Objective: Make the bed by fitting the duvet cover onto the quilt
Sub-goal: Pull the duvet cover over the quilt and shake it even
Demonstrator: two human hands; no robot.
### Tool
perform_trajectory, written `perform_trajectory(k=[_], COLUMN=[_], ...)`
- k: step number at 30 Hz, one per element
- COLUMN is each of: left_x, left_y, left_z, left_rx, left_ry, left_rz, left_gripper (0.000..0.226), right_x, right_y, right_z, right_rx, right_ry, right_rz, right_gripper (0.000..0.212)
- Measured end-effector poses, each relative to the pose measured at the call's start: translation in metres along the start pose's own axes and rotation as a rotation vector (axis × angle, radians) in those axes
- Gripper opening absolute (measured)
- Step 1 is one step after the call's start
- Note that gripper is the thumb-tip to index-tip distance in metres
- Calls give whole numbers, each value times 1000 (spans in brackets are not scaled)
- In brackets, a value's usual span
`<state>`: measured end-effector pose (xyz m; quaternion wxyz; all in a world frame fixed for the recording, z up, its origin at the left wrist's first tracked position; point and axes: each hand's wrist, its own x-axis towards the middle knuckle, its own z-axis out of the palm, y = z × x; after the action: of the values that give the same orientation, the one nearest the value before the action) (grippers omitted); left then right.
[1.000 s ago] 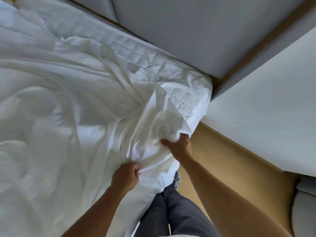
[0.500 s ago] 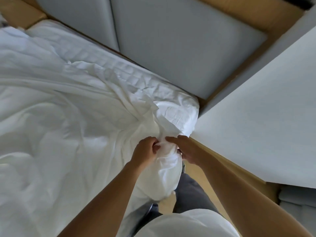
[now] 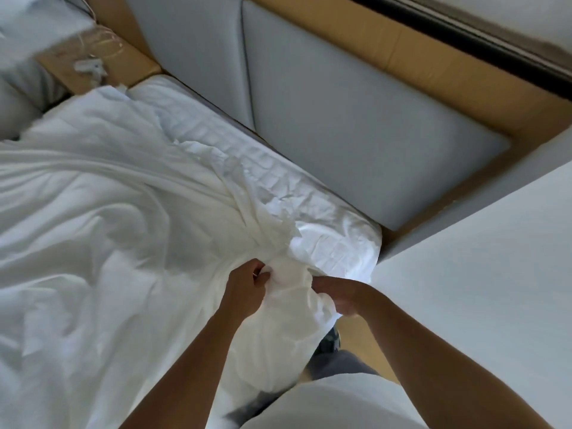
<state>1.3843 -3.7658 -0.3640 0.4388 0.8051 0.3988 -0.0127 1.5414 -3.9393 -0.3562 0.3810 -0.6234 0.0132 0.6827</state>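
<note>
Head view, looking down on the corner of a bed. A white duvet cover (image 3: 102, 230), heavily creased, spreads over the bed from the centre of the view out to 9 o'clock and down to 7 o'clock. Its folds converge on a bunched corner just below centre, where both hands meet. The left hand (image 3: 246, 287) has its fingers curled into the bunched fabric, the grip closed on a fold of the cover. The right hand (image 3: 339, 294), just beside it toward 3 o'clock, also has fingers curled around the same bundle from the other side, its grip likewise closed on the cloth. Below the hands the gathered cover hangs off the bed edge toward 6 o'clock. Whether the quilt lies inside this bundle cannot be told; it is all white fabric. A quilted mattress surface (image 3: 216, 140) shows bare from 11 o'clock toward the centre, ending in a wrinkled fitted corner (image 3: 340, 239) just right of centre. Grey padded headboard panels (image 3: 356, 125) stand behind it at 12 to 1 o'clock, framed in tan wood (image 3: 387, 44). A white wall surface (image 3: 495, 274) fills 3 to 4 o'clock.
</note>
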Motion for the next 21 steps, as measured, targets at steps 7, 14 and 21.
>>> perform_trajectory(k=[7, 14, 21], left_x=[2, 2, -4], left_y=[10, 8, -1], left_z=[-22, -36, -48], left_rx=[-1, -36, -32], left_ry=[73, 31, -37], left_rz=[-53, 17, 146], left_gripper=[20, 9, 15], right_x=[-17, -11, -38], right_y=[-39, -9, -28], right_z=[-15, 33, 75], right_rx=[432, 620, 441], right_ry=[-149, 243, 298], right_rz=[-193, -71, -150], right_gripper=[32, 39, 35])
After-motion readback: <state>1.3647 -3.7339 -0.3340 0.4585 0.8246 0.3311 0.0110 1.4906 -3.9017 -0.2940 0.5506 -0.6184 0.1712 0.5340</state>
